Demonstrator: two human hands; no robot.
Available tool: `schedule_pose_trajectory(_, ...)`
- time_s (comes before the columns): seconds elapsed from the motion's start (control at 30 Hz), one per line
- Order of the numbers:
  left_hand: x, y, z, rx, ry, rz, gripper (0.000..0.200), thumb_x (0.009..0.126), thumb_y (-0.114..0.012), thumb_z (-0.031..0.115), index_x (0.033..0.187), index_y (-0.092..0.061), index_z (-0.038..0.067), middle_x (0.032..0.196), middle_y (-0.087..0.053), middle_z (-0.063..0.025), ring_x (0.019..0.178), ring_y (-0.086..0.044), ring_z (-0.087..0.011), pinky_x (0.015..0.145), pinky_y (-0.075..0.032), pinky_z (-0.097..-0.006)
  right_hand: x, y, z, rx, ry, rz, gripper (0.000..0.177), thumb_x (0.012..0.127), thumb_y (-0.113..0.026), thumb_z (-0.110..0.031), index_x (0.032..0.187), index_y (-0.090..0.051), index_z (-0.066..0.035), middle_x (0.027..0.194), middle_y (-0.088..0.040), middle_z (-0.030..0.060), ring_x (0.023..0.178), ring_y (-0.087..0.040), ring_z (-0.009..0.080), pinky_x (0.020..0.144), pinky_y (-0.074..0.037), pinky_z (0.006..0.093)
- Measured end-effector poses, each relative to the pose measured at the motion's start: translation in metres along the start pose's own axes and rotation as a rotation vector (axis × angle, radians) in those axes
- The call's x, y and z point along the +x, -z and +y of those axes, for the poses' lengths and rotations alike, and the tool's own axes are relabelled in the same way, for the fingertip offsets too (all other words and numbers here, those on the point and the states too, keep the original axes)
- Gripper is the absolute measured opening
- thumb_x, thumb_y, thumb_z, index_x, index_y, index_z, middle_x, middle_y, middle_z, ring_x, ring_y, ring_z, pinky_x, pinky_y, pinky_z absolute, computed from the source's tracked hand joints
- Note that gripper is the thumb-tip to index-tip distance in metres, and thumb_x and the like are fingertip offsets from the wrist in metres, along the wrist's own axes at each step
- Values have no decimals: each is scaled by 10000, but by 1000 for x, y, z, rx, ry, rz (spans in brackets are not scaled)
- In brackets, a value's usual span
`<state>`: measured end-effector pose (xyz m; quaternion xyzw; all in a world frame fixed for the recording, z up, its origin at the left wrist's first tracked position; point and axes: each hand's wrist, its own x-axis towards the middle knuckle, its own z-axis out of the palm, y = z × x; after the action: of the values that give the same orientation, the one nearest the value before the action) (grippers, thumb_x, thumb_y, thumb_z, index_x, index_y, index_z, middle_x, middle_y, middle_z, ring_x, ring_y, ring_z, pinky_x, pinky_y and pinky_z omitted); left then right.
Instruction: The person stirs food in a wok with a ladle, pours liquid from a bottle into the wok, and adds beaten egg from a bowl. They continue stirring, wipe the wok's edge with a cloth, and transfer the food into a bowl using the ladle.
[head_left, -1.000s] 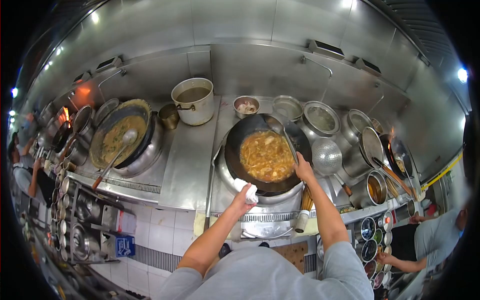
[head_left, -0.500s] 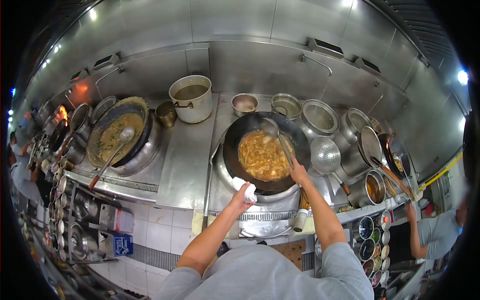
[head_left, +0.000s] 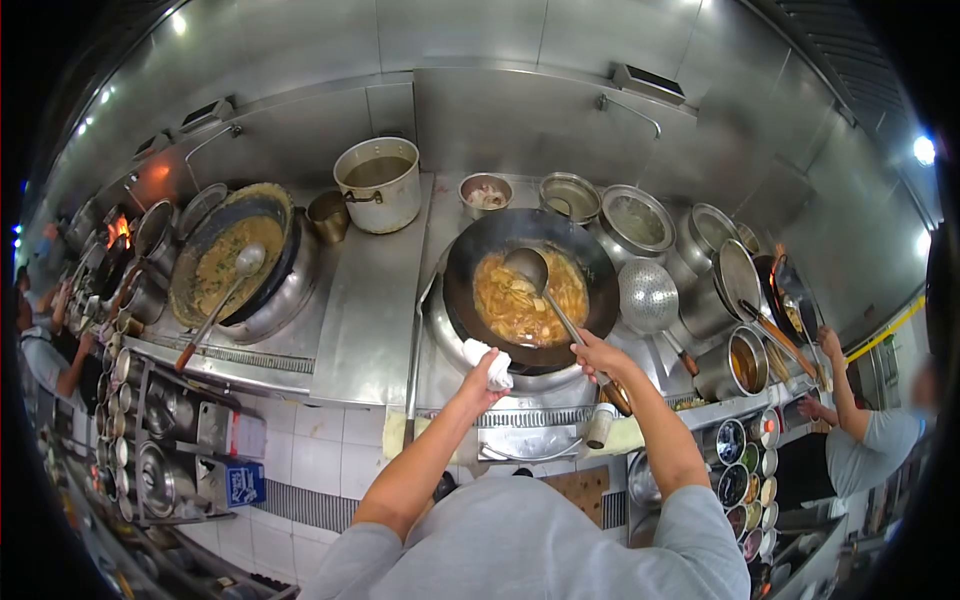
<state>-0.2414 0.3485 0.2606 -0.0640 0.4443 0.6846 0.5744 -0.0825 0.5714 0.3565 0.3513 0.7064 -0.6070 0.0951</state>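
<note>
A large dark wok [head_left: 470, 235] holds brown sauce with noodle-like pieces [head_left: 510, 320]. My left hand [head_left: 484, 378] is closed on a folded white cloth [head_left: 488, 362] at the wok's near left rim. With my right hand [head_left: 600, 362] I grip the handle of a steel ladle [head_left: 527, 267], whose bowl lies over the food near the wok's centre. The handle's wooden end sticks out below that hand. A bamboo brush with a pale handle [head_left: 601, 425] is just under it.
A perforated skimmer [head_left: 648, 297] and several pots stand right of the wok. To the left are a tall pot [head_left: 378, 185] and a second wok [head_left: 195, 245] with a ladle [head_left: 250, 260]. A co-worker [head_left: 875, 440] is at the right; others are far left.
The ladle has come nearer and lower over the food, and my right hand has slid toward me along its handle. At the right, the co-worker's arm has risen toward a pan.
</note>
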Motion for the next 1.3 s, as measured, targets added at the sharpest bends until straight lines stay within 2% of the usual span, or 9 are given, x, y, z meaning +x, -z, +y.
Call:
schedule_pose_trajectory(0.17,3,2,0,-28,0,-11,395,844,-645,501,1052,-591,170,886,-638,-9,735,-600,-184,548,-509,-365,-25,-11,6,318,1,-124,610,958,-499,-153,1484,-192,-131,678,-411,-3,449,-389,69,359,-389,257)
schedule_pose_trajectory(0.57,-5,-1,1,20,14,23,411,828,-650,530,1062,-584,199,928,-625,0,824,-582,-181,636,-491,-376,-65,-26,23,239,180,99,679,923,-563,-130,1494,-196,-99,657,-436,2,425,-408,78,345,-378,267)
schedule_pose_trajectory(0.67,-5,-1,1,6,-7,25,378,833,-649,532,1035,-585,220,904,-617,18,814,-573,-163,664,-472,-381,-42,-9,37,-50,169,288,694,909,-576,-162,1491,-203,-96,749,-589,102,528,-571,219,476,-492,362)
schedule_pose_trajectory(0.73,-5,-2,2,13,6,28,375,835,-646,534,1036,-584,223,906,-616,19,816,-571,-163,665,-470,-382,-18,2,58,-623,493,749,683,869,-578,-147,1468,-258,-69,1073,-640,249,902,-649,407,785,-510,434)
schedule_pose_trajectory(0.83,-5,-3,3,19,4,39,373,840,-637,539,1033,-585,224,896,-612,21,812,-570,-163,671,-464,-381,-14,13,54,-503,209,678,682,888,-551,-200,1477,-227,-86,1201,-542,331,1132,-502,492,983,-388,487)
schedule_pose_trajectory(0.97,-8,-3,4,25,15,16,370,845,-632,537,1026,-583,218,886,-608,19,808,-570,-162,671,-463,-375,-10,12,68,-474,159,642,679,888,-546,-187,1478,-226,-84,1201,-544,331,1125,-511,487,965,-397,490)
schedule_pose_trajectory(1.07,-5,-2,4,29,8,16,389,842,-630,541,1052,-573,218,910,-608,15,822,-571,-167,669,-467,-376,-7,4,92,-577,398,787,671,874,-566,-148,1470,-262,-101,1095,-627,243,914,-641,413,807,-507,424)
schedule_pose_trajectory(1.13,-2,1,2,29,7,11,412,837,-629,546,1082,-564,220,936,-608,13,838,-573,-171,668,-472,-380,-46,-11,61,-109,70,481,633,908,-547,-147,1465,-252,-87,844,-620,158,595,-599,259,558,-516,396)
schedule_pose_trajectory(1.3,1,0,2,24,17,16,406,841,-618,543,1085,-563,222,941,-608,11,839,-573,-172,669,-474,-380,-76,-28,41,253,13,271,497,945,-489,-99,1406,-305,-110,680,-458,21,465,-439,101,390,-417,284)
